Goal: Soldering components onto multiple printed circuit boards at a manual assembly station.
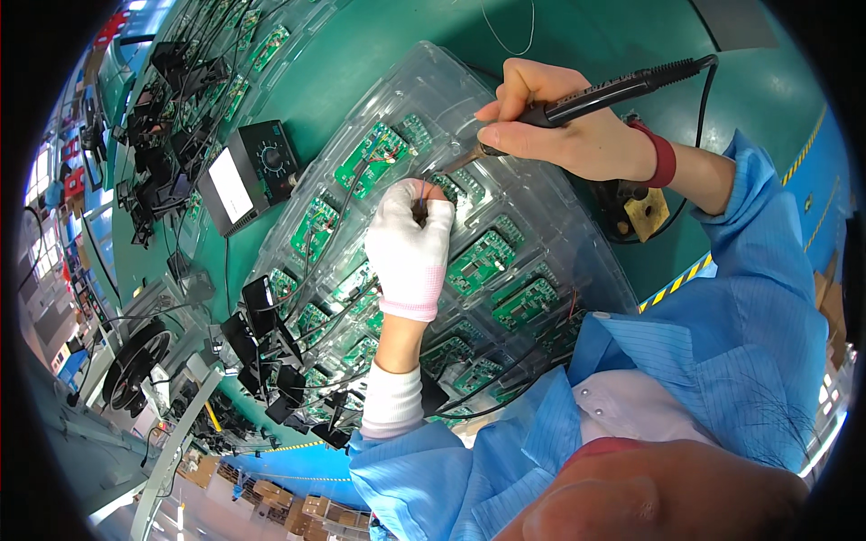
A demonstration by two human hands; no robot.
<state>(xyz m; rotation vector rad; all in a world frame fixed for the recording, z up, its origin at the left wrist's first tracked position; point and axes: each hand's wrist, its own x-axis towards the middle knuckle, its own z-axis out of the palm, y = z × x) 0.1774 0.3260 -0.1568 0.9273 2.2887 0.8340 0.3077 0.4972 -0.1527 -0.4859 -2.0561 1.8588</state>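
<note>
My right hand, bare with a red band at the wrist, grips a soldering iron by its black handle. The iron slants down to the left, its tip close to the fingertips of my left hand. That hand wears a white glove with bare fingertips and is closed in a pinch over a green circuit board; what lies between the fingers is too small to make out. Other circuit boards with wires lie in the compartments of a clear plastic tray beneath both hands.
A black control box with a dial stands left of the tray. Black plastic parts with cables crowd the green table's left side, and more lie nearer. A yellow sponge sits by my right forearm. The iron's cord hangs rightward.
</note>
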